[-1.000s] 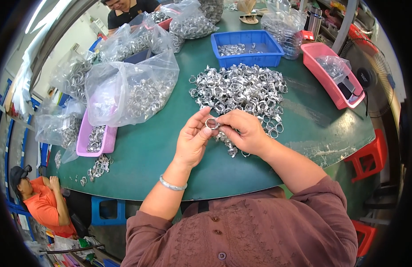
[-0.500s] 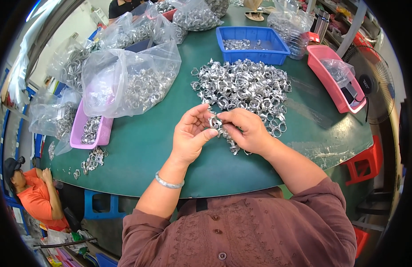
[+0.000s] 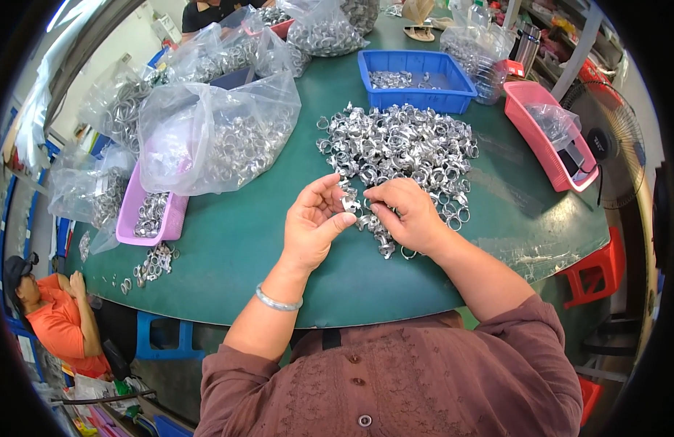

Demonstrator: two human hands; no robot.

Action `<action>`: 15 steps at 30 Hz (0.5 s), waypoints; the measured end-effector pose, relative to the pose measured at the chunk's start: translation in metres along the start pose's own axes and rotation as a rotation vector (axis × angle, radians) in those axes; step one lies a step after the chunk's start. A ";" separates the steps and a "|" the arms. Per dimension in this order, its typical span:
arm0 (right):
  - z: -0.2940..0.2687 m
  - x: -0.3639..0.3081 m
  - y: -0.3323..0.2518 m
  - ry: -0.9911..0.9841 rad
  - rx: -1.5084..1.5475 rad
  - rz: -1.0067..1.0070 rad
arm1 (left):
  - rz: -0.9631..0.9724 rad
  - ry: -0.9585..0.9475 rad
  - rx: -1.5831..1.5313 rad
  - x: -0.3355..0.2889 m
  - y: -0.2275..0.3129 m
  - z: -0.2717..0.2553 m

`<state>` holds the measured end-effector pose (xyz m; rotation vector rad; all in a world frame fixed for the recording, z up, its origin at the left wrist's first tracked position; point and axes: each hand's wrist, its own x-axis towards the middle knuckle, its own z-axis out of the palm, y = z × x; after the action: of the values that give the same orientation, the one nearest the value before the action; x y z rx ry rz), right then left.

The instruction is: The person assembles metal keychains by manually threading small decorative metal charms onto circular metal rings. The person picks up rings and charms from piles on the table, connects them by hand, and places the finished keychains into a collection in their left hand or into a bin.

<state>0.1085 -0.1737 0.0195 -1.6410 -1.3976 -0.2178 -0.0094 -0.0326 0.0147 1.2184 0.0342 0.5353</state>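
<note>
The left hand (image 3: 310,227) is loosely holding a silvery ring (image 3: 350,204) alone, the right hand (image 3: 406,213), grip unclear, drawing away beside it.

The metal rings (image 3: 406,142) were silver; the surface (image 3: 235,247), green; the plastic tray (image 3: 418,100), blue; the blouse (image 3: 424,379), maroon-brown with embroidery.

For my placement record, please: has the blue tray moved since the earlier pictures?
No; against the pile of metal rings on the green table, the blue tray keeps its place.
</note>
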 end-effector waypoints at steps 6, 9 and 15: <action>-0.002 -0.002 0.000 -0.018 -0.019 0.003 | 0.006 0.019 0.005 -0.001 -0.001 0.000; -0.002 -0.003 0.001 -0.021 -0.043 -0.014 | 0.011 0.018 0.013 -0.002 -0.001 0.001; -0.002 0.001 0.004 -0.017 -0.042 -0.019 | 0.010 0.051 -0.026 0.006 -0.004 -0.005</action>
<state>0.1131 -0.1737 0.0190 -1.6681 -1.4311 -0.2465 -0.0045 -0.0265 0.0109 1.1801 0.0642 0.5739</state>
